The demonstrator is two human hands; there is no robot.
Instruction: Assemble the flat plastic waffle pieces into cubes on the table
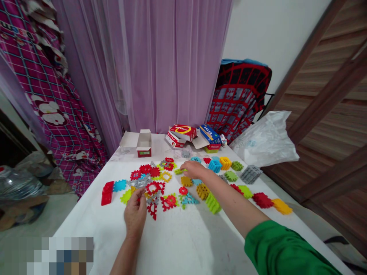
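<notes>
My left hand (135, 210) is at the near left edge of a spread of plastic pieces, its fingers curled together at a small red piece. My right hand (191, 168) reaches to the middle of the spread, its fingers closed on a yellow-green piece (180, 171). Just below that hand lies a mustard-yellow piece (186, 181). Between the hands are a red ring-shaped piece (152, 188), a small red gear (183, 190) and a light blue triangle (189, 199). Stacks of gold (202, 191) and lime green pieces (213, 203) stand beneath my right forearm.
An open box (144, 144) stands at the back left of the white table (172, 244). Red boxes (183, 132) and a blue box (209, 134) lie at the back. A grey stack (251, 174) and a plastic bag (265, 139) are at the right.
</notes>
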